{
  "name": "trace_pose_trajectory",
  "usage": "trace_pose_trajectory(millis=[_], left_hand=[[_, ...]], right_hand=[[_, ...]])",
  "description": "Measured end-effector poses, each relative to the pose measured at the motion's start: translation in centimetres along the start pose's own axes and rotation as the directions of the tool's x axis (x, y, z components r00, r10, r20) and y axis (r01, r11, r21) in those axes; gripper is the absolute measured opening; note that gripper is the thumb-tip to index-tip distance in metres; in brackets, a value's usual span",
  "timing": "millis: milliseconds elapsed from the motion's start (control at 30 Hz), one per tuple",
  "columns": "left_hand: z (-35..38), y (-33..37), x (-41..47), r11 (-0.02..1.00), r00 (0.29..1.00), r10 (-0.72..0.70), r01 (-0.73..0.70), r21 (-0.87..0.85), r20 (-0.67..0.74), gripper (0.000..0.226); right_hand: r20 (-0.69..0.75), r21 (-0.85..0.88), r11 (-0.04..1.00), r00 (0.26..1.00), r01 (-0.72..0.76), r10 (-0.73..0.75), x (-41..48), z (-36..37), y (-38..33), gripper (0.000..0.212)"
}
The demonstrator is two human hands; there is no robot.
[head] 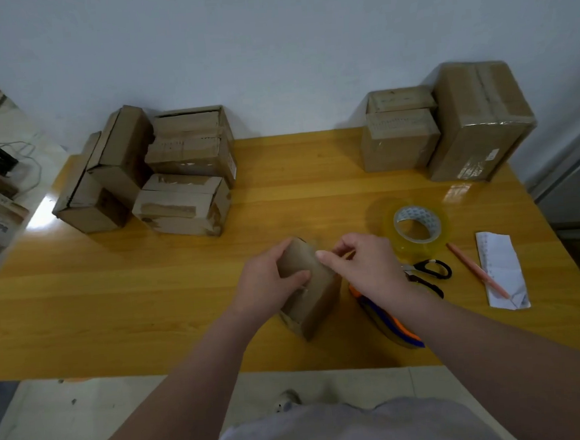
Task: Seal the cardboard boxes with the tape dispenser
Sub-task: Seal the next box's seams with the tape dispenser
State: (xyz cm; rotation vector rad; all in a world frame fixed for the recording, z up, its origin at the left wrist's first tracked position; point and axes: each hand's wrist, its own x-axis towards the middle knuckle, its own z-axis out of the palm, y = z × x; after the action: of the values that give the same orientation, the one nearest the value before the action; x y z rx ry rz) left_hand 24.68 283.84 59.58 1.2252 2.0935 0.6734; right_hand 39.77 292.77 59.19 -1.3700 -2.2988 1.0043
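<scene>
My head-worn camera looks forward and down. The table (150, 298) fills mid-frame, close; the wall (270, 49) spans the top.

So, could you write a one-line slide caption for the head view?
Left hand grips a small cardboard box while right hand pinches its top edge; tape dispenser lies beside it.
</scene>
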Motion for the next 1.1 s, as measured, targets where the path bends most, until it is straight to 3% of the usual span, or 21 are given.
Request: trace_pose_trajectory(millis=[100, 267, 400, 533, 867, 1000, 1100], left_hand=[[0.4, -0.3, -0.2, 0.997, 0.998, 0.066, -0.066, 0.036, -0.009, 0.069], [0.8, -1.3, -0.3, 0.964, 0.981, 0.187, -0.195, 0.184, 0.060, 0.066], [1.0, -1.8, -0.3, 0.916, 0.969, 0.241, -0.248, 0.316, 0.060, 0.059], [1.2, -1.9, -0.4, 0.830, 0.945, 0.310, -0.321, 0.456, 0.103, 0.057], [0.5, -2.8, -0.9, 0.637, 0.839, 0.456, -0.540, 0.551, 0.295, 0.088], [0.7, -3.0, -1.0, 0.565, 0.803, 0.518, -0.580, 0.586, 0.296, 0.084], [0.9, -3.5, -1.5, 0.535, 0.770, 0.576, -0.608, 0.587, 0.273, 0.075]], right_hand=[[0.076, 0.017, 1.000, 0.997, -0.005, 0.004, 1.1, -0.5, -1.3, 0.047], [0.080, -0.203, 0.974, 0.993, 0.099, -0.085, 3.1, -0.1, -2.4, 0.020], [0.028, -0.276, 0.956, 0.995, 0.101, -0.097, 3.4, 0.5, -2.7, 0.020], [0.009, -0.247, 0.967, 0.998, 0.059, -0.059, 3.3, 0.4, -2.7, 0.019], [-0.014, -0.207, 0.978, 1.000, -0.014, 0.011, 3.1, 0.4, -2.7, 0.019], [-0.008, -0.143, 0.989, 1.000, -0.029, 0.028, 3.1, 0.3, -2.5, 0.017], [0.034, 0.012, 0.996, 0.995, -0.091, 0.090, 3.1, 0.1, -2.3, 0.016]])
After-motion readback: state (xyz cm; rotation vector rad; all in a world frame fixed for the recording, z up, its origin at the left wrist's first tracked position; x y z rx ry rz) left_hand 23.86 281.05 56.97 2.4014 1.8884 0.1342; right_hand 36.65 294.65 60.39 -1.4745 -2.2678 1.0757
